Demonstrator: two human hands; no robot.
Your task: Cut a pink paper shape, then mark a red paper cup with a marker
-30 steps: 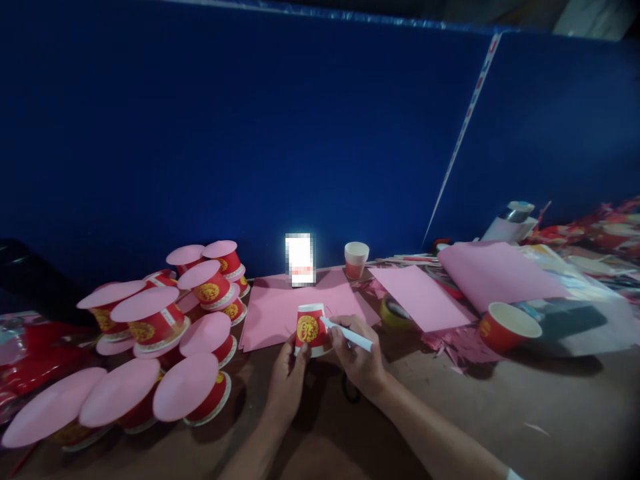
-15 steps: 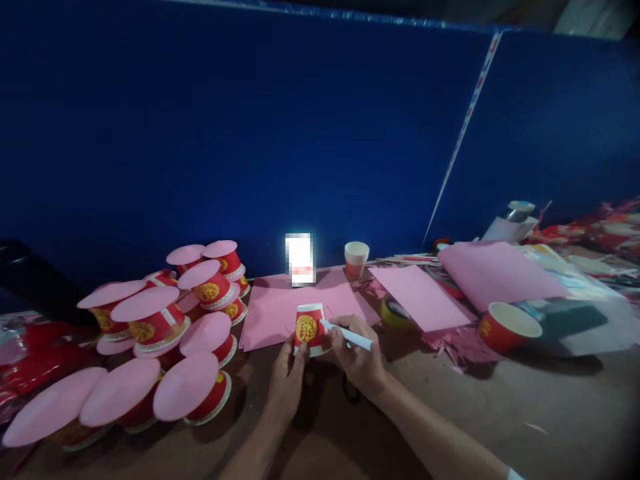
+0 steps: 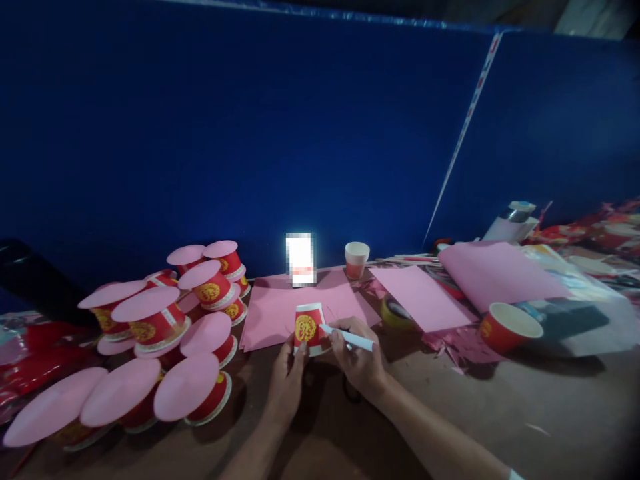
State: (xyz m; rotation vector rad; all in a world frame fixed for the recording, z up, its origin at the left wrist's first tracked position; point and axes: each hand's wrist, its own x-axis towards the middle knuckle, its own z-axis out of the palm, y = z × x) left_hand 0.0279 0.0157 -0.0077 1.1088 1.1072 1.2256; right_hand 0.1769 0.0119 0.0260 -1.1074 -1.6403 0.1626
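Note:
Between my hands is a red paper cup with a gold emblem and white bands at top and bottom. My left hand is closed on its lower left side, thumb at the front. A white pen is pinched in my right hand, its tip pointing left at the cup's right side. Whether the tip touches the cup I cannot tell. Behind the cup lie pink paper sheets, and a bright pixelated rectangle stands upright at their far edge.
Several red cups topped with pink discs crowd the left, some stacked. White-rimmed cups stand at the back. On the right are a tape roll, pink sheets, scraps and a larger red bowl. A blue wall closes off the back.
The pen tip has shifted slightly down and left along the cup's side. Both hands otherwise keep nearly the same place and hold.

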